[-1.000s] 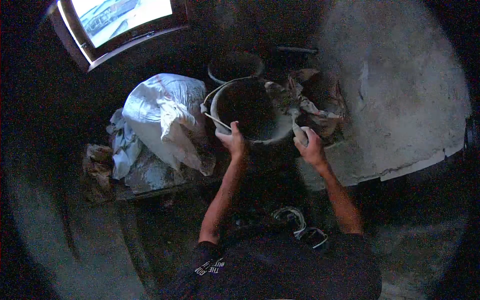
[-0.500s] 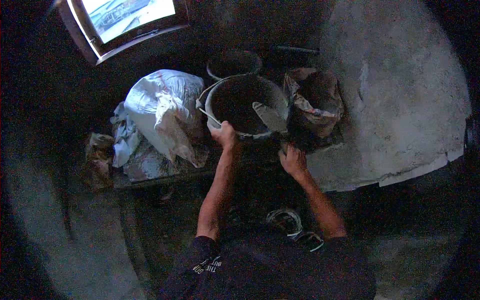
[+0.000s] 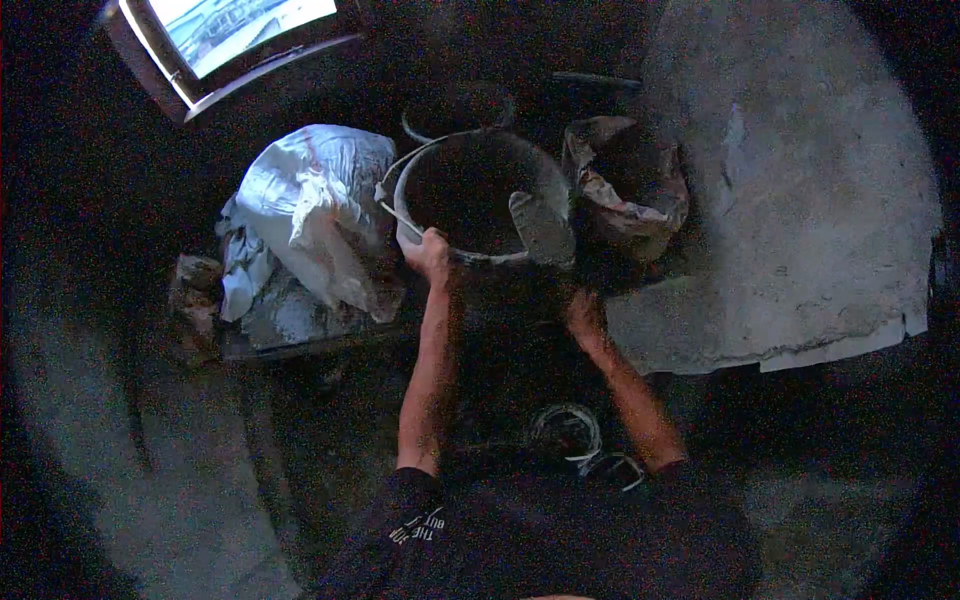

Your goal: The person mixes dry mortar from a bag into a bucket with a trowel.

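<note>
A wide bucket (image 3: 486, 257) stands in front of me, its inside too dark to make out. My left hand (image 3: 428, 255) is closed on its near-left rim, beside the raised wire handle (image 3: 402, 216). A trowel (image 3: 542, 228) with a grey, coated blade lies over the near-right rim, the blade's tip pointing into the bucket. Below that rim my right hand (image 3: 584, 314), slightly blurred, is closed round the dark handle end of the trowel. Shadow hides most of the grip.
A white sack (image 3: 320, 200) slumps left of the bucket, and an opened paper bag (image 3: 640, 215) stands to its right. Behind is another round container (image 3: 412, 125). A grey slab-like surface (image 3: 790, 230) fills the right side. Coiled wire or hose (image 3: 567, 430) lies near my body. A window (image 3: 240, 35) is at upper left.
The trowel blade has turned more upright and shifted slightly right at the rim. My right hand has moved a little lower; my left hand stays on the bucket. The whole view has shifted slightly.
</note>
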`<state>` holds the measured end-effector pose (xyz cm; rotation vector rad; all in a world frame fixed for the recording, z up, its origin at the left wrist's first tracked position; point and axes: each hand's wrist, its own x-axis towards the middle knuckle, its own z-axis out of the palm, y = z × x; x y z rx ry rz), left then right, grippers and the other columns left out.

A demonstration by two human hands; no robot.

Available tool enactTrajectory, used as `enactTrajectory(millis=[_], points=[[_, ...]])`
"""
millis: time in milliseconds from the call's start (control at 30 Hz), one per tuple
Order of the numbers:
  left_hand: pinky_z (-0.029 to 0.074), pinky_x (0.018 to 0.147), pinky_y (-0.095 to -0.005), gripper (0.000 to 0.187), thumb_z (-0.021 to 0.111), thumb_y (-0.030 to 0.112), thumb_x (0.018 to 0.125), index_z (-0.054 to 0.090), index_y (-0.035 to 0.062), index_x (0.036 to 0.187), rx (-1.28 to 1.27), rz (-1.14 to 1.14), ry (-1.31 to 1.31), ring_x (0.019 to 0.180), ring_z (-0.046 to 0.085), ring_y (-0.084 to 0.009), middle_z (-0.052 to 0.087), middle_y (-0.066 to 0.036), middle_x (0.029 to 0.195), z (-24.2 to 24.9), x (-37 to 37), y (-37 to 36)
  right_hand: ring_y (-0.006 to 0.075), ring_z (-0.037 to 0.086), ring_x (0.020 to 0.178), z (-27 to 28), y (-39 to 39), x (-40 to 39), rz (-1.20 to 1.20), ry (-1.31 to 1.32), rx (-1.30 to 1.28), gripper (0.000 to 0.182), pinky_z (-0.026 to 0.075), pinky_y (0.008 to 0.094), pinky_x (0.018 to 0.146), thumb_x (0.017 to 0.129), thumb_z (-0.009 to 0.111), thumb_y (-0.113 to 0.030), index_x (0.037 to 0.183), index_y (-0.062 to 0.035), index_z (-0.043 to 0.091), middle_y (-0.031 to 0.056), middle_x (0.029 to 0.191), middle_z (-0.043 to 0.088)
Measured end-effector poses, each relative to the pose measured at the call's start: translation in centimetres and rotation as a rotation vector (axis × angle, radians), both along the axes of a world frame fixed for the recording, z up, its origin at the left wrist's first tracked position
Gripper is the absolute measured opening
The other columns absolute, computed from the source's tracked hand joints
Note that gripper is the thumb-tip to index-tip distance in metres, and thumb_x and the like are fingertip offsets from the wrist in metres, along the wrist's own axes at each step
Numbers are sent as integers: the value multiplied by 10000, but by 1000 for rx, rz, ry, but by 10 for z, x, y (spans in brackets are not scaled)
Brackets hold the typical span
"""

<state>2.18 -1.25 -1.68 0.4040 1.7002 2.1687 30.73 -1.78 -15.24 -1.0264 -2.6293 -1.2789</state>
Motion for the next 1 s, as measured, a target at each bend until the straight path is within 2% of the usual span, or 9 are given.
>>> enactTrajectory(millis=[100,200,433,500,533,600,700,900,1000], points=[[342,442,-201,487,426,-19,615,332,-49,1092,27,-50,-112,519,417,-91,452,-52,734,4,2,-2,359,469,777,-31,13,1,-90,376,-449,296,380,423,627,757,415,-217,939,15,441,213,891,476],[372,501,-230,495,429,-16,606,344,-39,1092,-29,40,23,566,457,-127,485,-63,763,2,0,0,347,486,727,87,-5,-45,-464,726,-974,306,389,404,602,763,411,-233,964,-7,460,199,825,505],[390,622,-276,490,438,0,586,363,-70,1065,53,96,60,666,505,-197,508,-101,895,-16,-6,19,356,493,705,84,-17,-48,-390,647,-980,330,397,385,617,747,445,-173,1029,-3,433,202,784,519],[390,604,-270,486,438,2,588,361,-74,1062,120,126,85,646,497,-185,504,-95,876,-5,-2,11,348,487,614,97,-39,-82,-277,2237,-446,324,390,390,545,716,478,-132,1011,-2,448,189,698,522],[383,585,-262,481,437,2,589,363,-75,1058,193,46,39,630,484,-171,498,-87,854,1,0,4,348,487,614,100,-40,-70,-269,2237,-439,324,390,390,545,716,478,-132,1011,-2,448,189,698,522],[376,567,-254,476,437,2,589,366,-75,1054,273,-44,-19,614,472,-158,492,-78,832,16,5,8,326,485,572,103,-36,-24,-113,1031,-758,248,398,364,515,717,483,-129,929,0,495,162,655,529],[372,572,-255,439,436,14,607,383,-76,1034,119,15,-8,616,466,-161,488,-73,802,2,-4,14,322,504,614,54,-19,-11,-427,795,-914,188,402,363,528,722,483,-151,825,2,521,150,679,539],[368,659,-269,439,443,20,599,396,-63,1027,-29,25,-5,713,481,-186,501,-104,858,4,-6,11,307,500,565,76,-44,-23,-225,1266,-801,220,361,381,475,737,474,-221,734,-4,509,196,637,510],[365,665,-262,438,445,27,601,398,-60,1028,-26,-32,6,722,481,-188,498,-110,884,-11,-15,15,288,494,549,70,-47,-15,-362,1081,-727,243,365,367,475,748,462,-242,707,-7,502,177,612,505]])
